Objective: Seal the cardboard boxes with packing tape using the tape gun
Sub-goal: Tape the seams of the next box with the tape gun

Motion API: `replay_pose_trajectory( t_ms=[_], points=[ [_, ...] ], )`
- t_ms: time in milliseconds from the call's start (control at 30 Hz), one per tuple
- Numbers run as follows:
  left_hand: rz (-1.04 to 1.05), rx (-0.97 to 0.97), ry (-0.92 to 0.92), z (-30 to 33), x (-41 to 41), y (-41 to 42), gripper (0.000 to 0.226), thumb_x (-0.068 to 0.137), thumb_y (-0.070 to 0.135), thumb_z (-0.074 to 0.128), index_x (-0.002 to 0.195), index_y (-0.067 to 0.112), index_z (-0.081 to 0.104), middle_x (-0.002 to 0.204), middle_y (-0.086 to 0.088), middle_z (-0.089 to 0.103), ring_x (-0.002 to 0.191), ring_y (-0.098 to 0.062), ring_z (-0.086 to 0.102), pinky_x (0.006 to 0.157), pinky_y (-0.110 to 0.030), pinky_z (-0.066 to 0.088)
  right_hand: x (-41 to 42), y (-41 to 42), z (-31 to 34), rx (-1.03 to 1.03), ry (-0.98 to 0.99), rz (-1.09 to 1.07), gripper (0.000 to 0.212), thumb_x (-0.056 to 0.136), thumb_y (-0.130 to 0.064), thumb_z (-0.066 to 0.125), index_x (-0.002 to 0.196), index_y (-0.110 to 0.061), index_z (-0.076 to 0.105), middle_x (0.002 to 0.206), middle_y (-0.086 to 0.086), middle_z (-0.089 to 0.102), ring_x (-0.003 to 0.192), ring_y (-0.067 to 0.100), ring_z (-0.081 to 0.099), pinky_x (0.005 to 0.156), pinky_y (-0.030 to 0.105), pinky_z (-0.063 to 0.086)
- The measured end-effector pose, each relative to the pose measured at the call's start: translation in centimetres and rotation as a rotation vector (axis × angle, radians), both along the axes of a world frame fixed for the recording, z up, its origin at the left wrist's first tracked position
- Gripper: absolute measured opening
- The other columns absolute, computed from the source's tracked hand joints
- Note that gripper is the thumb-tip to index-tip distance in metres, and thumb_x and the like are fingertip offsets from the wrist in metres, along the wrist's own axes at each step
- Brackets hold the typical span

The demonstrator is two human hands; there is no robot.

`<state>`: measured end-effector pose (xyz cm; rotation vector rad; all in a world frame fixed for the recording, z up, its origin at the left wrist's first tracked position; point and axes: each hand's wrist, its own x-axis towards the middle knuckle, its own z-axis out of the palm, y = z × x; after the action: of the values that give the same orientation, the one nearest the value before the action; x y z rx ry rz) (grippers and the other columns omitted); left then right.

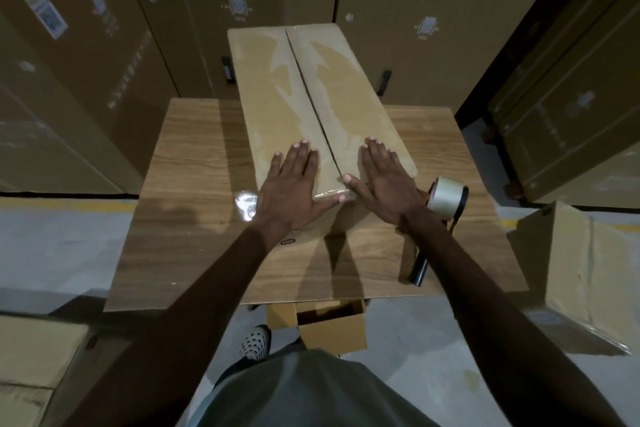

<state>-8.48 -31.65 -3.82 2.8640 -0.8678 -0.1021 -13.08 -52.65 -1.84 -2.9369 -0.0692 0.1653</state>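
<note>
The table (pixel 194 218) lies under both hands and carries the box (pixel 277 97), which runs away from them with its two top flaps meeting along a centre seam. The left hand (pixel 294 187) and right hand (pixel 384 180) lie flat and open, one on each flap at the near end, likely pressing them level so tape can bridge the seam. The tape gun (pixel 443 204) lies unheld just right of the right hand. A small label below the left hand is too blurred to read.

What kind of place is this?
Probably a warehouse packing area: tall stacked cartons wall it in, a cardboard box lies on a wooden table, and a tape gun waits beside it.
</note>
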Motion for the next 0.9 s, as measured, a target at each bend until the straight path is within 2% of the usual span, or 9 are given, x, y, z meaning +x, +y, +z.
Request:
replay_pose_trajectory(
  t_ms=[100, 200, 267, 400, 467, 533, 600, 700, 900],
  points=[
    [-0.069, -0.006, 0.062, 0.6, 0.6, 0.5, 0.104, 0.089, 0.081, 0.025, 0.161, 0.01, 0.001, 0.168, -0.01, -0.01, 0.155, -0.022, -0.009, 0.125, -0.044, -0.005, 0.1, -0.2, -0.6, 0.018, -0.03, -0.009, 0.083, 0.102, -0.065, 0.017, 0.162, -0.009, 0.004, 0.169, 0.01, -0.006, 0.156, 0.018, -0.009, 0.125, 0.035, -0.007],
    [-0.273, -0.029, 0.117, 1.4, 2.3, 2.5, 0.094, 0.093, 0.074, 0.031, 0.162, 0.016, 0.003, 0.169, -0.005, -0.007, 0.155, -0.017, -0.008, 0.126, -0.041, 0.0, 0.6, -2.0, -0.4, -0.006, -0.043, 0.032, 0.082, 0.102, -0.065, 0.017, 0.162, -0.011, 0.004, 0.17, 0.01, -0.004, 0.156, 0.018, -0.006, 0.126, 0.036, -0.003],
    [-0.383, -0.061, 0.158, 1.7, 3.5, 3.7, 0.089, 0.093, 0.073, 0.032, 0.162, 0.021, 0.007, 0.169, 0.001, -0.004, 0.155, -0.014, -0.008, 0.126, -0.042, 0.001, 1.1, -3.1, -0.3, -0.018, -0.032, 0.069, 0.082, 0.102, -0.067, 0.015, 0.162, -0.012, 0.003, 0.17, 0.009, -0.005, 0.156, 0.016, -0.007, 0.126, 0.037, -0.002],
    [-0.462, -0.068, 0.251, 2.0, 6.3, 4.9, 0.083, 0.091, 0.077, 0.038, 0.159, 0.034, 0.02, 0.167, 0.014, 0.002, 0.154, -0.014, -0.011, 0.123, -0.043, -0.006, 1.8, -4.3, 0.0, -0.009, -0.016, 0.091, 0.084, 0.1, -0.07, 0.01, 0.162, -0.013, 0.001, 0.169, 0.007, -0.007, 0.154, 0.012, -0.011, 0.125, 0.035, -0.005],
    [-0.504, -0.074, 0.304, 2.3, 7.5, 5.5, 0.082, 0.087, 0.08, 0.042, 0.156, 0.039, 0.026, 0.166, 0.017, 0.005, 0.154, -0.014, -0.011, 0.123, -0.042, -0.006, 1.8, -3.7, 0.0, -0.017, -0.027, 0.092, 0.076, 0.105, -0.06, 0.013, 0.162, -0.011, 0.001, 0.169, 0.008, -0.006, 0.153, 0.011, -0.011, 0.125, 0.034, -0.005],
    [-0.547, -0.046, 0.337, 2.7, 8.7, 6.3, 0.08, 0.085, 0.076, 0.048, 0.154, 0.042, 0.028, 0.166, 0.018, 0.005, 0.154, -0.014, -0.012, 0.123, -0.042, -0.007, 1.4, -2.2, -0.3, -0.015, -0.081, 0.088, 0.068, 0.108, -0.049, 0.016, 0.162, -0.009, 0.006, 0.169, 0.011, 0.0, 0.155, 0.018, -0.003, 0.127, 0.039, 0.003],
    [-0.59, -0.022, 0.327, 2.8, 9.8, 6.8, 0.08, 0.082, 0.072, 0.053, 0.153, 0.043, 0.029, 0.165, 0.019, 0.006, 0.154, -0.014, -0.011, 0.123, -0.041, -0.008, 0.7, -0.3, -0.9, 0.023, -0.143, 0.072, 0.066, 0.106, -0.043, 0.015, 0.161, -0.007, 0.015, 0.168, 0.014, 0.011, 0.156, 0.024, 0.008, 0.127, 0.045, 0.012],
    [-0.643, -0.045, 0.254, 2.1, 10.7, 7.1, 0.083, 0.079, 0.076, 0.056, 0.15, 0.044, 0.031, 0.163, 0.019, 0.013, 0.154, -0.014, -0.003, 0.124, -0.044, -0.003, -0.4, 2.2, -2.0, 0.075, -0.202, 0.027, 0.067, 0.106, -0.045, 0.017, 0.159, -0.005, 0.023, 0.166, 0.015, 0.021, 0.154, 0.026, 0.017, 0.126, 0.046, 0.016],
    [-0.804, -0.106, 0.061, 0.9, 11.8, 7.6, 0.086, 0.081, 0.08, 0.035, 0.151, 0.031, 0.029, 0.161, 0.008, 0.021, 0.152, -0.024, 0.014, 0.121, -0.048, 0.013, -1.4, 5.9, -2.7, 0.063, -0.246, -0.009, 0.077, 0.102, -0.06, 0.032, 0.156, -0.005, 0.032, 0.162, 0.015, 0.031, 0.151, 0.026, 0.027, 0.124, 0.042, 0.016]
  ],
)
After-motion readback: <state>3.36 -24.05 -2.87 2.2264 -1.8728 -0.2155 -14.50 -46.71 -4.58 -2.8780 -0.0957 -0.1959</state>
